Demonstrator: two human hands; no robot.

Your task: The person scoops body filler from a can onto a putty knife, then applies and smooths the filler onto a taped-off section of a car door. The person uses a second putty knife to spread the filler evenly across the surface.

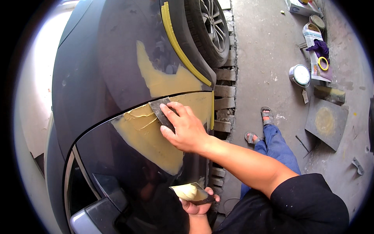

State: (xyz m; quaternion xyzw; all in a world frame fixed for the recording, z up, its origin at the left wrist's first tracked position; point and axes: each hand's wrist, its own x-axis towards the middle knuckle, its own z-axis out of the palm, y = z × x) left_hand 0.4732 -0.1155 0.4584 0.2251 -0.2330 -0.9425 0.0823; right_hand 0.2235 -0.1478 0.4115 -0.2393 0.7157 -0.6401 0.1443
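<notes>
Standing on a grey floor (pixel 253 50) beside a dark car (pixel 109 70) filling the left half of the view, with a silver-spoked wheel (pixel 212 23) at the top and part of a side mirror (pixel 103 218) at the bottom. Wearing a black short-sleeved top (pixel 311 206), blue trousers (pixel 278 144) and open sandals (pixel 267 114). Bearing, on the door panel, a broad tan-yellow patch of paste (pixel 156 142), and, just across a dark seam, a jagged second patch (pixel 167 82) on the fender. Showing at the right, on the floor, a dark square board (pixel 337 130) with a tan round smear and, farther up, a white-lidded can (pixel 301 75) near a purple cloth (pixel 320 48). Following the wheel arch in a curve: a strip of yellow tape (pixel 174 37). Reaching across the door with the right hand (pixel 183 126), closing thumb and fingers on a dark flat spreader (pixel 159 114), and holding it against the upper part of the door patch, near the seam, beside raised ridges of paste. Keeping the left hand (pixel 198 204) lower down, apart from the door patch, gripping a dark flat plate (pixel 203 197) with curled fingers. Carrying on that plate, toward its left end, a smooth pale-yellow dollop (pixel 185 192).
</notes>
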